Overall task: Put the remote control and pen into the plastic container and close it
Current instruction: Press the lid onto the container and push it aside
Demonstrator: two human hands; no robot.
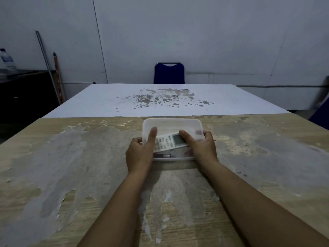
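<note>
A clear plastic container (173, 158) sits on the worn wooden table (71, 166) in front of me. Over it lies a translucent lid (171, 124), its far edge raised and tilted. Both hands grip the lid: my left hand (139, 152) at the left end with the thumb on top, my right hand (201, 147) at the right end with the thumb on top. Through the lid I see a white remote control (169, 142) lying aslant inside, its screen to the right. A dark pen (162, 155) lies along the container's near wall.
A white tabletop (106, 100) with flaked patches adjoins the far edge of the wooden table. A blue chair (169, 73) stands behind it against the wall. At the left are a dark cabinet (23, 93), leaning poles and a water bottle (7, 58).
</note>
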